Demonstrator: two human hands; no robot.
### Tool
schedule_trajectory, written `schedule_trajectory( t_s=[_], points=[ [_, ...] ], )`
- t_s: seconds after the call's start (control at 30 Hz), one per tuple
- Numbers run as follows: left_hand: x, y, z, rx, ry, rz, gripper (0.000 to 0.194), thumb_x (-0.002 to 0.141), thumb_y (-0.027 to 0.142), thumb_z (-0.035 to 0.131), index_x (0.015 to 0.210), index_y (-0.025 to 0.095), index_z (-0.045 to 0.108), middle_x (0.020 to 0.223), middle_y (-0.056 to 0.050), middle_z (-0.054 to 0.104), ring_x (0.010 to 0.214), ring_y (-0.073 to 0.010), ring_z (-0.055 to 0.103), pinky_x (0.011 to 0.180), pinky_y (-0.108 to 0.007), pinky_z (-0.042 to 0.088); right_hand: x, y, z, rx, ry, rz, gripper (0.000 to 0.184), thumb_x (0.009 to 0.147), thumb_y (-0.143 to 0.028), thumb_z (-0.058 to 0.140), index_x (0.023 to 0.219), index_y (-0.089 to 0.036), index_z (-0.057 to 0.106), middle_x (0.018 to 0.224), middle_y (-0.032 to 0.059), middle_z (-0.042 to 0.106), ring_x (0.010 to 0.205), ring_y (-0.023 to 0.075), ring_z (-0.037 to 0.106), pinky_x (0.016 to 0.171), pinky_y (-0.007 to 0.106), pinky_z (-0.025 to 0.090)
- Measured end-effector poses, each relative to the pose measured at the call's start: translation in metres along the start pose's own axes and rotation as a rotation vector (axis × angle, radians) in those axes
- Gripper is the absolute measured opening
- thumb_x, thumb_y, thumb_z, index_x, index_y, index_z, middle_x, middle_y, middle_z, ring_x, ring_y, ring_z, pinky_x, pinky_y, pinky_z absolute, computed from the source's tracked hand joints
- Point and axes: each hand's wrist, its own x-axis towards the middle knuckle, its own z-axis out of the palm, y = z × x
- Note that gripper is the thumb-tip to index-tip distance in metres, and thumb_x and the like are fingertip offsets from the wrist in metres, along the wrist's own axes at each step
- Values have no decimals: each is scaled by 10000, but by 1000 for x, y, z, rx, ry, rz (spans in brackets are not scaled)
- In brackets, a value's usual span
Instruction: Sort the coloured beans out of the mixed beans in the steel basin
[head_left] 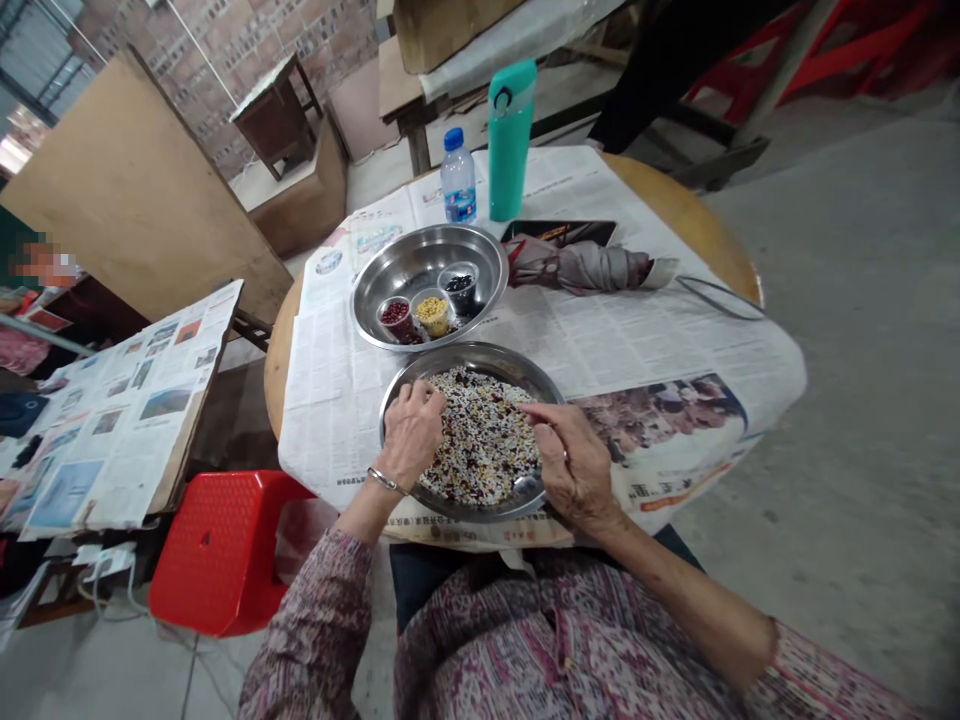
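Note:
A steel bowl close to my body holds a spread of mixed white, dark red, yellow and black grains and beans. My left hand rests over its left side, fingers bent down and drawn together; the fingertips are hidden. At the right rim is my right hand, its index finger stretched over the grains and the thumb apart from it. A second steel bowl, just behind, contains clear cups of red beans, yellow beans and black beans.
Newspaper covers the round table. Behind the bowls stand a water bottle and a teal flask. A folded grey umbrella lies right of them beside a dark phone-like slab. A red stool is at left.

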Motion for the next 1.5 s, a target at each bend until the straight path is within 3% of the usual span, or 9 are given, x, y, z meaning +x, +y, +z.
schedule_trajectory(
  t_s=[0.23,0.37,0.5,0.77,1.0,1.17,1.27,1.37,1.5],
  points=[
    [-6,25,10,-175,-92,246,578,804,381,699,1325,247,488,1435,-106,407,1290,-324,400,1052,-507,423,0,1,1,-6,-2,-17,257,955,-237,443,1115,-225,644,1012,79,685,934,222,640,855,399,513],
    [13,35,24,-274,-147,259,290,864,98,519,1129,182,603,1127,-78,571,1077,-208,551,999,-377,481,0,1,1,-9,8,-21,251,952,-240,451,1101,-226,652,1003,78,692,927,224,646,854,402,519],
    [8,31,16,-311,-218,303,219,840,50,500,947,168,650,928,-50,609,935,-185,598,878,-316,522,1,0,1,-16,13,-8,251,949,-252,452,1086,-229,660,984,73,696,907,222,648,840,400,524],
    [-47,6,-20,-303,-337,302,138,919,148,534,969,201,651,1016,-31,617,994,-163,592,938,-299,498,1,0,1,-21,3,-38,233,943,-213,468,1091,-224,648,988,74,694,918,218,644,845,393,518],
    [-36,29,14,-396,-269,393,223,971,175,465,1114,220,630,1093,-35,599,980,-146,608,910,-268,521,-1,3,2,-40,-9,-42,221,941,-221,477,1084,-231,646,982,70,693,914,224,645,832,397,519],
    [-17,36,22,-412,-58,302,271,967,157,442,1194,217,578,1255,-68,551,1151,-174,551,1013,-326,498,0,2,2,-36,-1,-58,220,943,-209,480,1089,-221,645,987,78,690,920,223,642,844,391,515],
    [-13,27,15,-364,20,177,339,914,270,596,1247,222,550,1279,-71,524,1196,-218,500,1064,-385,466,1,1,1,-35,-6,-56,223,944,-210,480,1092,-226,647,983,73,691,912,221,644,838,388,516],
    [-10,21,9,-275,-59,98,499,824,319,709,1288,251,539,1304,-67,502,1202,-270,474,1049,-447,469,2,0,1,-32,-9,-64,219,941,-204,490,1091,-222,648,980,74,691,909,221,643,838,387,511],
    [-3,28,11,-292,-165,112,286,860,152,601,1138,204,644,1132,-63,596,1066,-211,574,1002,-358,493,1,1,1,-28,-8,-82,216,931,-184,507,1095,-213,645,984,78,688,910,221,640,838,384,509]
  ],
)
